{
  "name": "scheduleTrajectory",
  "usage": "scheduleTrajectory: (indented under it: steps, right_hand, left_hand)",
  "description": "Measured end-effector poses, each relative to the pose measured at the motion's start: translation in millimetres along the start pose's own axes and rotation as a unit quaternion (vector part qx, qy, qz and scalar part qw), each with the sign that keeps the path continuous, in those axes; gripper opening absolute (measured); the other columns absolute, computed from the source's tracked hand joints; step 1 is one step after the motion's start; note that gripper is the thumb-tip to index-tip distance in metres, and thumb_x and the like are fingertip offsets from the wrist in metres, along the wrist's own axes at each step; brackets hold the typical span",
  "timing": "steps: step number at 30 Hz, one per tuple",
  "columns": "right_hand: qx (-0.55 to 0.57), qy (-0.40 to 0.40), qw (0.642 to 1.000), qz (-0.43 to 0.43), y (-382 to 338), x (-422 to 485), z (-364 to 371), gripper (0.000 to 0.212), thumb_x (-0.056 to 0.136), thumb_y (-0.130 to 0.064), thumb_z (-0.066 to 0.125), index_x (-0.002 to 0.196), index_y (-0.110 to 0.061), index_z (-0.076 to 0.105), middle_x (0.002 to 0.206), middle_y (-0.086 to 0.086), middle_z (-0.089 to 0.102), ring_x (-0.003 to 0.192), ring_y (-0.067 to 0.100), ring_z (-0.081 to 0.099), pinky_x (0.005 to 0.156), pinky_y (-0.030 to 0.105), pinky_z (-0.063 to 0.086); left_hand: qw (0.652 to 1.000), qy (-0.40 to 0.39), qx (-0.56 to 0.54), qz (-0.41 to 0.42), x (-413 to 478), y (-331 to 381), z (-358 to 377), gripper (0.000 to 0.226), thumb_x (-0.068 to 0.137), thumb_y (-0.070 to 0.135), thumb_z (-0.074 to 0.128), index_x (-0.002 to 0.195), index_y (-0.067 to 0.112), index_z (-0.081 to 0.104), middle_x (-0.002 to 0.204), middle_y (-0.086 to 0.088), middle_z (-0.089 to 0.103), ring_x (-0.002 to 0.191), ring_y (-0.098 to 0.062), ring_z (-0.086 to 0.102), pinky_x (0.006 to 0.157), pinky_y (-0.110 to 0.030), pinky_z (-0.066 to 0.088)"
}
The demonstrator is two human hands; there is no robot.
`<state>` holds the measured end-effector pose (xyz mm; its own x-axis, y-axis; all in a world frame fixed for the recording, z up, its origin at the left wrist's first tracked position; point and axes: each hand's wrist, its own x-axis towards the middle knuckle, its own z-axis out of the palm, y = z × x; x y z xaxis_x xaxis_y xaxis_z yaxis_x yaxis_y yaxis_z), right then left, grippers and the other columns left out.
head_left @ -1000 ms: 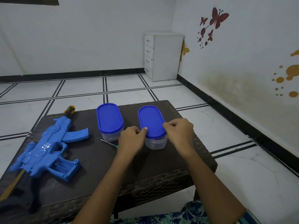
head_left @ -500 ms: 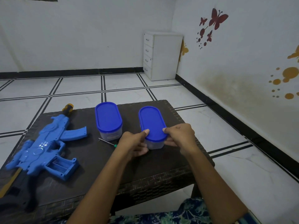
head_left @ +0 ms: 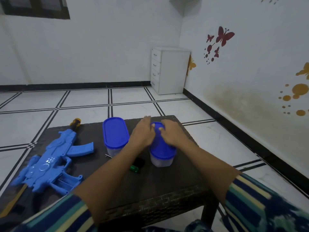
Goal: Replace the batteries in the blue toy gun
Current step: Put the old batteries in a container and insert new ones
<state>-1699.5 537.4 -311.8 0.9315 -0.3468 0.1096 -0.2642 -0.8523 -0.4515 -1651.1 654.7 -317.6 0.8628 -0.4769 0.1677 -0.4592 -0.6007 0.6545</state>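
The blue toy gun [head_left: 50,164] lies on its side at the left of the dark wicker table [head_left: 167,190], with an open recess in its lower block. Two clear oval containers with blue lids stand at the table's middle. My left hand [head_left: 143,133] and my right hand [head_left: 173,133] both rest on the far end of the right container's lid [head_left: 162,149], fingers curled over its edge and thumbs on top. The left container [head_left: 115,131] stands untouched beside my left hand. What the containers hold cannot be made out.
A small screwdriver with a green handle [head_left: 134,168] lies on the table under my left forearm, in front of the left container. A white drawer cabinet [head_left: 170,71] stands in the room's far corner on the tiled floor. The table's right edge is close to the right container.
Both hands have slid from the near end of the right container's lid to its far end. The camera has tilted up and pulled back.
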Motion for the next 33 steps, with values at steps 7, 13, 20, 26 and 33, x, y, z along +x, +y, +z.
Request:
scheduleTrajectory:
  steps: [7, 13, 20, 26, 33]
  right_hand:
    - [-0.042, 0.016, 0.997, -0.056, 10.8, 9.0, 38.0, 0.045, 0.105, -0.021, 0.033, 0.145, -0.001, 0.035, 0.155, 0.016, 0.031, 0.145, 0.026, 0.026, 0.116, 0.030, 0.019]
    - [-0.064, 0.026, 0.996, -0.057, 14.3, 17.3, 43.0, 0.040, 0.102, -0.021, 0.036, 0.135, 0.000, 0.046, 0.147, 0.017, 0.042, 0.131, 0.029, 0.042, 0.108, 0.035, 0.033]
    - [-0.066, 0.016, 0.996, -0.061, 16.1, 21.4, 39.4, 0.032, 0.100, -0.022, 0.039, 0.120, -0.002, 0.055, 0.136, 0.015, 0.047, 0.118, 0.029, 0.048, 0.097, 0.038, 0.041]
    - [-0.159, -0.031, 0.984, -0.069, 8.6, 20.1, 32.6, 0.040, 0.100, -0.024, 0.039, 0.133, -0.002, 0.048, 0.150, 0.018, 0.038, 0.135, 0.030, 0.038, 0.113, 0.042, 0.028]
    - [-0.056, 0.024, 0.993, -0.104, -36.2, 40.5, 25.1, 0.024, 0.095, -0.017, 0.048, 0.104, 0.000, 0.061, 0.112, 0.019, 0.063, 0.107, 0.036, 0.057, 0.088, 0.038, 0.043]
  left_hand:
    - [0.996, -0.045, 0.069, 0.031, 14.9, -28.1, 29.9, 0.052, 0.103, 0.027, 0.028, 0.151, 0.008, 0.021, 0.158, -0.009, 0.024, 0.143, -0.024, 0.027, 0.116, -0.037, 0.022]
    - [0.998, -0.029, 0.055, 0.017, 16.3, -25.5, 33.5, 0.053, 0.100, 0.024, 0.034, 0.150, 0.009, 0.024, 0.154, -0.010, 0.032, 0.138, -0.026, 0.036, 0.112, -0.040, 0.030]
    - [0.998, -0.036, 0.047, -0.023, 17.5, -24.8, 33.8, 0.056, 0.098, 0.026, 0.039, 0.150, 0.012, 0.025, 0.151, -0.009, 0.037, 0.134, -0.027, 0.041, 0.107, -0.041, 0.035]
    - [0.978, -0.097, 0.186, -0.010, 23.4, -17.5, 21.5, 0.057, 0.096, 0.025, 0.042, 0.149, 0.012, 0.026, 0.150, -0.008, 0.038, 0.130, -0.030, 0.045, 0.100, -0.045, 0.040]
    - [0.963, 0.151, 0.220, -0.038, 49.6, -36.7, -41.9, 0.024, 0.092, 0.020, 0.041, 0.102, 0.005, 0.056, 0.105, -0.014, 0.060, 0.097, -0.034, 0.057, 0.078, -0.042, 0.044]
